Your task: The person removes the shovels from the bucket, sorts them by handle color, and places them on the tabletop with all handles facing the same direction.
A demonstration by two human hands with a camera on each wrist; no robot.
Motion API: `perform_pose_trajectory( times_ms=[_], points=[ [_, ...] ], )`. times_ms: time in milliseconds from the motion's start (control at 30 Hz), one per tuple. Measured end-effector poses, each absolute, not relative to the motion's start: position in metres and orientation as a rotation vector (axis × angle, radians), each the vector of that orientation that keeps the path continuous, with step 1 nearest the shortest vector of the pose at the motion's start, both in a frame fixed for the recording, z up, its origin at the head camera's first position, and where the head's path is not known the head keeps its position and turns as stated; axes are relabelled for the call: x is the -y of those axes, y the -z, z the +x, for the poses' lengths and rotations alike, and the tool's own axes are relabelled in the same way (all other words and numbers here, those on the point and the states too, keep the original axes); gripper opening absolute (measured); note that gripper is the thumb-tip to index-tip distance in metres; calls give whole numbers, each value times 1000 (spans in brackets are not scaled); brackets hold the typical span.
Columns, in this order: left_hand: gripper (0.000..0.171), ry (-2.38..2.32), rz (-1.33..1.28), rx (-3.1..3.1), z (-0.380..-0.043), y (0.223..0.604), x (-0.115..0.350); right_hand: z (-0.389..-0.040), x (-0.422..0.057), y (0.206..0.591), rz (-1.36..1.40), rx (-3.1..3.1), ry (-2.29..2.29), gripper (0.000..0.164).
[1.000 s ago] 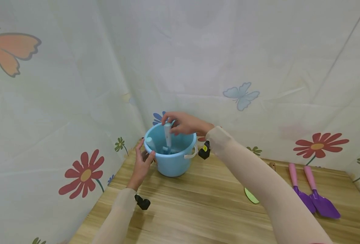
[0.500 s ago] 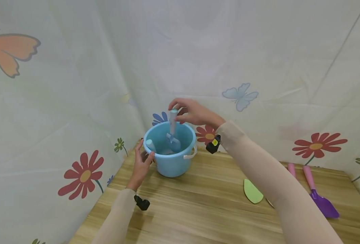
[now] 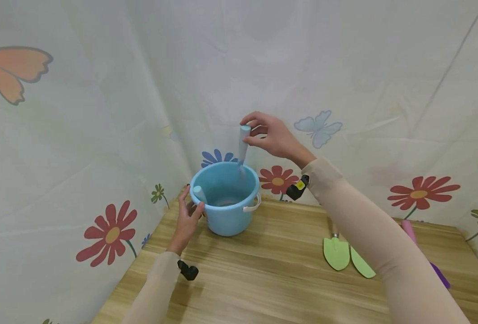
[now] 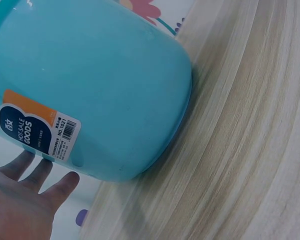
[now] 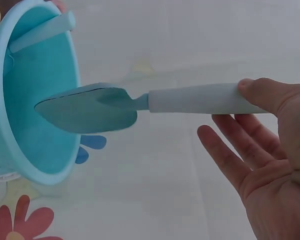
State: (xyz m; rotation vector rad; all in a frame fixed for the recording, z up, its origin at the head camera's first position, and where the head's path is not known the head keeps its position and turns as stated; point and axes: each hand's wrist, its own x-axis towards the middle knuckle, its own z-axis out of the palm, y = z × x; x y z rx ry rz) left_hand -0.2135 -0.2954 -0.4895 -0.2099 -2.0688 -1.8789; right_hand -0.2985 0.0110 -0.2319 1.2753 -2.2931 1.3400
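Observation:
My right hand [image 3: 277, 137] pinches a light blue hand trowel [image 5: 192, 99] near the top of its pale handle. Its blade [image 5: 92, 110] points down over the mouth of the blue bucket [image 3: 228, 220] in the head view. Thumb and fingers of my left hand [image 3: 187, 225] hold the bucket's left side at the rim. The bucket stands upright on the wooden table, a sticker [image 4: 39, 125] on its side and a white carrying handle [image 3: 252, 204] hanging at its right. Inside, another pale blue tool handle [image 3: 199, 192] leans on the left wall.
Two green trowels [image 3: 337, 254] lie on the table [image 3: 271, 270] at the right. Beyond them, my right sleeve partly covers a purple tool with a pink handle [image 3: 409, 230]. A flower-printed curtain [image 3: 255, 67] stands behind and to the left.
My right hand has lifted the trowel up and to the right, from deep in the bucket to its rim. The left hand and bucket have stayed in place.

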Motion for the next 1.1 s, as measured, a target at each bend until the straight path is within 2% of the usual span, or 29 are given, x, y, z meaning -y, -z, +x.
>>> perform_pose_trajectory(
  times_ms=[500,967,1100],
  points=[
    [73,1883,-227,2072,-213,491,293,-293,-54,235,1081,2178,-1368,36],
    [77,1907,-209,2117,-199,467,289,-293,-88,261,996,2185,-1326,37],
    [76,1905,-213,2118,-202,470,291,-294,-94,268,965,2202,-1338,38]
  ],
)
